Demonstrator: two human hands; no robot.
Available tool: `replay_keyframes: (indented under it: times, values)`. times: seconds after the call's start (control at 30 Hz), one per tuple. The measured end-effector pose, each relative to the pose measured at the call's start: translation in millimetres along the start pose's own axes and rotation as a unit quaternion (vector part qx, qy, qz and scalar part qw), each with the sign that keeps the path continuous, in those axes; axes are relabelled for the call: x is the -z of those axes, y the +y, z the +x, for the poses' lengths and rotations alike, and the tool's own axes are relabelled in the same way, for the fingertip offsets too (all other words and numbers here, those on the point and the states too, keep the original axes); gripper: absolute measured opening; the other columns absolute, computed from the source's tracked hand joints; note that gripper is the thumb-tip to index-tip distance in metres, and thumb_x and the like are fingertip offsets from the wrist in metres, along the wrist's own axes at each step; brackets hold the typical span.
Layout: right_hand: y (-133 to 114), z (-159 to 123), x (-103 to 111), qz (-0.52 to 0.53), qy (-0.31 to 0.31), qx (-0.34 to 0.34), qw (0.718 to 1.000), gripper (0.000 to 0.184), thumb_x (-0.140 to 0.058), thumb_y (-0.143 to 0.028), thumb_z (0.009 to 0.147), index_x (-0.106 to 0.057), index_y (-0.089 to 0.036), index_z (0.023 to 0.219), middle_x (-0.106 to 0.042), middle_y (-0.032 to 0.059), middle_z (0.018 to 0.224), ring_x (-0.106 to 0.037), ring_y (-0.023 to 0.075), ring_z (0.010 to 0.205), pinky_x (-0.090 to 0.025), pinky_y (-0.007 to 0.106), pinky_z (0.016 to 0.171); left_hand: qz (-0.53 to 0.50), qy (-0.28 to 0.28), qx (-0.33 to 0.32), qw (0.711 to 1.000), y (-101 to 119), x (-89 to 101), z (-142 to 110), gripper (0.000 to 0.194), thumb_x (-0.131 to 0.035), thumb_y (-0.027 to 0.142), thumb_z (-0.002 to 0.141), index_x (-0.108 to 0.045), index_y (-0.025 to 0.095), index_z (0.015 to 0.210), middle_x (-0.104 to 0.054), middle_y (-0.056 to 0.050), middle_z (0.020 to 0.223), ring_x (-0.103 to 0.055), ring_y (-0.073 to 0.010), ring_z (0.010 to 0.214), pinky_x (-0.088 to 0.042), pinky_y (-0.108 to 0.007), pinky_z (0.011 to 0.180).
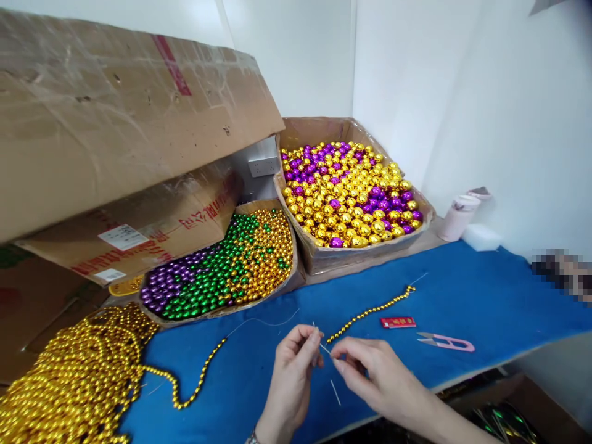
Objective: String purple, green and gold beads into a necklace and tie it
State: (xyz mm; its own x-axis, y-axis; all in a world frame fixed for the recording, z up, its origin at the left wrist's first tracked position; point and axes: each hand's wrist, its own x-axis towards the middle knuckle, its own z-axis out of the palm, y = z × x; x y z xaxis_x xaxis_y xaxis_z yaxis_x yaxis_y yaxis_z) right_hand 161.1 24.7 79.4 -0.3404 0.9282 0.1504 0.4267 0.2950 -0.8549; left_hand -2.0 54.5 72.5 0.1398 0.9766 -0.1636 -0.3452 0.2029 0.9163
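Observation:
My left hand (296, 370) is closed, thumb pressed against the fingers, with a thin white strand (325, 349) pinched in it. The strand's other side is between the thumb and fingertips of my right hand (370, 373); whether it is thread or a needle is too small to tell. Just behind my fingers, a short string of gold beads (370, 316) lies on the blue cloth, a loose thread at its far end. A second thin white piece (335, 393) rests below my hands. Left of them curves a longer gold bead string (203, 376) with a thread tail.
Pink-handled thread snips (451, 343) and a red packet (398, 322) lie right on the blue cloth (485, 283). Behind stand a box of large gold and purple balls (361, 216) and one of smaller beads (217, 271). Gold bead strands (69, 382) heap at left. A cardboard flap (129, 111) overhangs.

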Motion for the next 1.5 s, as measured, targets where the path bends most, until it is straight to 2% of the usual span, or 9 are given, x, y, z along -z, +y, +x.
replay_keyframes:
  times: [0.13, 0.2, 0.37, 0.47, 0.6, 0.77, 1.07, 1.23, 1.5]
  values:
    - [4, 6, -3, 0.368, -0.016, -0.069, 0.927, 0.022, -0.053, -0.033, 0.09, -0.058, -0.021, 0.108, -0.064, 0.0013, 0.079, -0.062, 0.013, 0.071, -0.049, 0.027, 0.069, -0.061, -0.006, 0.006, 0.998, 7, -3.5, 5, 0.015, -0.068, 0.027, 0.078, -0.06, 0.015, 0.074, -0.047, 0.004, 0.062, -0.039, -0.0063, 0.054, -0.036, -0.02, 0.054]
    - [6, 13, -8, 0.446, 0.019, -0.057, 0.893, 0.023, -0.058, -0.033, 0.088, -0.06, -0.021, 0.108, -0.067, 0.005, 0.094, -0.064, 0.0153, 0.084, -0.05, 0.031, 0.079, -0.084, -0.007, 0.013, 0.996, 9, -6.7, 8, 0.015, -0.068, 0.028, 0.078, -0.06, 0.016, 0.076, -0.051, 0.003, 0.064, -0.042, -0.0069, 0.055, -0.037, -0.021, 0.054]
    - [6, 39, -16, 0.235, 0.135, 0.032, 0.962, 0.027, -0.047, -0.037, 0.093, -0.061, -0.02, 0.109, -0.066, 0.0063, 0.096, -0.065, 0.0166, 0.088, -0.052, 0.03, 0.077, -0.029, -0.024, -0.034, 0.999, 16, -12.5, 20, 0.017, -0.065, 0.032, 0.08, -0.061, 0.015, 0.078, -0.058, -0.001, 0.069, -0.05, -0.0105, 0.061, -0.041, -0.023, 0.058]
    - [5, 54, -1, 0.158, 0.173, 0.055, 0.971, 0.03, -0.044, -0.039, 0.094, -0.065, -0.018, 0.096, -0.063, 0.0048, 0.087, -0.062, 0.014, 0.074, -0.05, 0.026, 0.068, 0.095, 0.013, -0.115, 0.989, 23, -5.7, 34, 0.02, -0.061, 0.036, 0.081, -0.061, 0.016, 0.08, -0.058, -0.001, 0.073, -0.052, -0.0125, 0.066, -0.043, -0.025, 0.064]
    - [6, 77, 53, 0.076, 0.207, 0.054, 0.974, 0.029, -0.046, -0.041, 0.093, -0.062, -0.018, 0.09, -0.06, -0.0001, 0.067, -0.059, 0.0128, 0.064, -0.045, 0.023, 0.061, 0.258, 0.084, -0.192, 0.943, 24, 13.9, 57, 0.025, -0.06, 0.041, 0.08, -0.059, 0.017, 0.073, -0.055, 0.001, 0.067, -0.049, -0.0136, 0.064, -0.038, -0.024, 0.061]
    - [0, 111, 135, -0.002, 0.239, 0.057, 0.969, 0.035, -0.046, -0.048, 0.091, -0.06, -0.018, 0.08, -0.058, -0.0024, 0.056, -0.053, 0.0105, 0.05, -0.04, 0.02, 0.051, 0.309, 0.069, -0.189, 0.929, 0, 22.4, 77, 0.028, -0.063, 0.04, 0.076, -0.058, 0.017, 0.062, -0.051, 0.002, 0.056, -0.042, -0.0136, 0.056, -0.03, -0.025, 0.055]
    - [-43, 147, 219, -0.061, 0.303, 0.078, 0.948, 0.034, -0.041, -0.05, 0.092, -0.051, -0.019, 0.084, -0.069, 0.0042, 0.082, -0.056, 0.0056, 0.045, -0.036, 0.016, 0.041, 0.288, 0.009, -0.207, 0.935, -12, -32.6, 103, 0.027, -0.059, 0.041, 0.078, -0.056, 0.018, 0.062, -0.051, 0.003, 0.056, -0.042, -0.0129, 0.054, -0.03, -0.023, 0.053]
    - [-59, 142, 222, -0.114, 0.273, 0.088, 0.951, 0.03, -0.049, -0.044, 0.091, -0.053, -0.018, 0.079, -0.069, 0.0037, 0.08, -0.054, 0.005, 0.043, -0.037, 0.018, 0.042, 0.251, -0.006, -0.204, 0.946, -5, -46.2, 103, 0.027, -0.059, 0.04, 0.077, -0.053, 0.018, 0.062, -0.049, 0.003, 0.056, -0.042, -0.0121, 0.054, -0.03, -0.023, 0.052]
    - [-60, 137, 182, -0.093, 0.196, 0.088, 0.972, 0.027, -0.046, -0.042, 0.092, -0.051, -0.019, 0.078, -0.07, 0.0025, 0.078, -0.057, 0.0065, 0.042, -0.038, 0.02, 0.04, 0.212, 0.003, -0.182, 0.96, 2, -32.3, 88, 0.028, -0.059, 0.042, 0.076, -0.052, 0.017, 0.064, -0.049, 0.003, 0.058, -0.045, -0.0124, 0.057, -0.033, -0.022, 0.053]
